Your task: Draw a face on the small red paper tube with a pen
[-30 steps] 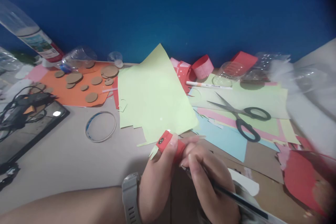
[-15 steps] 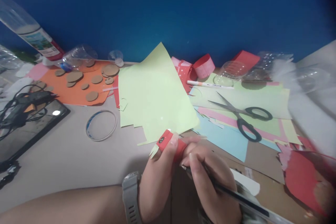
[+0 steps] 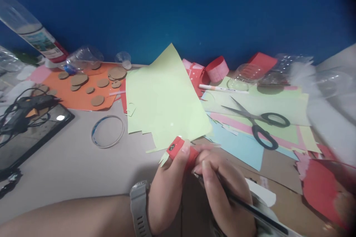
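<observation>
My left hand (image 3: 169, 189), with a grey watch (image 3: 139, 203) on its wrist, is closed on a small red paper piece (image 3: 175, 146). That piece has a black-drawn round mark, and a pale green pronged paper strip (image 3: 164, 159) sticks out at its left end. Held low in my right hand (image 3: 222, 185) is a pen (image 3: 258, 213), its tip close to the red piece; I cannot tell whether it touches. A large pale green sheet (image 3: 167, 100) lies just beyond both hands. Scissors (image 3: 254, 120) with black handles rest partly spread on paper at the right.
An orange sheet (image 3: 66, 100) bears several cardboard discs (image 3: 79, 79) at the left. Nearby are a tape ring (image 3: 108, 132), a dark tablet-like device (image 3: 41, 129) with cables and a leaning bottle (image 3: 41, 42). Along the blue wall (image 3: 178, 11) stand red paper pieces (image 3: 217, 69) and a white marker (image 3: 222, 89).
The hands keep nearly the same pose around the red paper piece and pen. The whole view has shifted very slightly.
</observation>
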{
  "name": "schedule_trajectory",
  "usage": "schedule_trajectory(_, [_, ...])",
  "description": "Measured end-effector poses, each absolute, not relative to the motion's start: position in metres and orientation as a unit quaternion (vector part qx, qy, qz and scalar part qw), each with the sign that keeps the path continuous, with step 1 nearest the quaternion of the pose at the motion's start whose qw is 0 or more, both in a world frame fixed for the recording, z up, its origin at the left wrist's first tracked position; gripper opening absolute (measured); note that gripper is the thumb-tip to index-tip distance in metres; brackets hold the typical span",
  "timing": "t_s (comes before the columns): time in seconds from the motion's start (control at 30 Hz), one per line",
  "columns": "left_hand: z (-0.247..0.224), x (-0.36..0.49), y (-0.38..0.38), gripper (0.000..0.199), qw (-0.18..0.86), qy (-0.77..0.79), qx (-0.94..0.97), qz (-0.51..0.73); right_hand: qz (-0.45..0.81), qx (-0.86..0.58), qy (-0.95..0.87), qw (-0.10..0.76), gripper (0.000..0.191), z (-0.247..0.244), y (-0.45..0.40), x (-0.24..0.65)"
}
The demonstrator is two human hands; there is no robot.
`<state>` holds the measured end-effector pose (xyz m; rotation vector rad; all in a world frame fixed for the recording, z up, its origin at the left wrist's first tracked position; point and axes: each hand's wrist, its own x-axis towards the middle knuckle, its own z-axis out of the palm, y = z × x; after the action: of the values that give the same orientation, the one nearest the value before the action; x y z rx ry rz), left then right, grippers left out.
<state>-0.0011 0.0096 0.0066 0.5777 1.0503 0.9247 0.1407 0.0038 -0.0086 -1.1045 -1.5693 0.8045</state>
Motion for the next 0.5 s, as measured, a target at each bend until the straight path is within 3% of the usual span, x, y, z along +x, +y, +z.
schedule_trajectory(0.23, [0.0061,-0.0005,0.0111,0.041,0.721,0.503,0.243,0.410,0.334,-0.447,-0.639,0.529,0.033,-0.0091,0.0068,0.1382])
schedule_trajectory(0.4, [0.0087,0.0006,0.0113,0.048,0.721,0.512,0.233,0.405,0.348,-0.430,-0.666,0.500,0.035,-0.0082,0.0078,0.1411])
schedule_trajectory(0.5, [0.0085,0.0017,0.0104,0.044,0.719,0.493,0.223,0.437,0.365,-0.433,-0.615,0.548,0.040,-0.0112,0.0088,0.1383])
